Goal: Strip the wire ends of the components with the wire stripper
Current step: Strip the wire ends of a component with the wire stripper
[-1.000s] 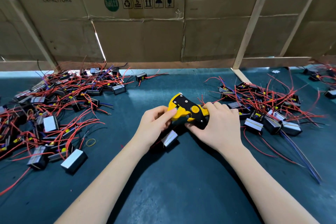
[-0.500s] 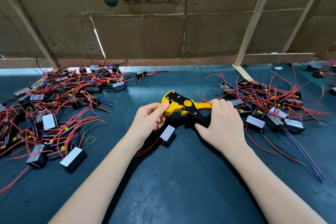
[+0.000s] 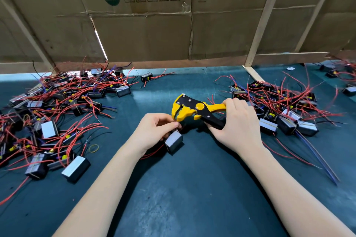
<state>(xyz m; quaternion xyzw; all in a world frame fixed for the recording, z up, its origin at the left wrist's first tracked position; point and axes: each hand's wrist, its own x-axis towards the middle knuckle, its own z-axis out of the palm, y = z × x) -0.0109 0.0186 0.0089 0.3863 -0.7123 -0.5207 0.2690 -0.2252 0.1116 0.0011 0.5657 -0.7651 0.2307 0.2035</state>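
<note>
My right hand point(image 3: 234, 124) grips the handles of the yellow and black wire stripper point(image 3: 194, 110), which lies tilted above the mat with its jaws pointing left and its handles spread. My left hand point(image 3: 154, 131) pinches a thin wire end right at the stripper's jaws. Below that hand a small black component with a silvery top point(image 3: 174, 140) rests on the mat, its red wires trailing under my left wrist.
A big heap of components with red wires point(image 3: 57, 113) covers the left of the dark green mat point(image 3: 192, 188). Another heap point(image 3: 285, 109) lies right of my right hand. A yellow rubber band point(image 3: 93, 148) lies near the left heap. Cardboard walls point(image 3: 154, 34) close the back.
The stripper's handles have opened wider and the tool has levelled out. My left hand has shifted down to the jaws, pinching the wire there. The component has slid slightly.
</note>
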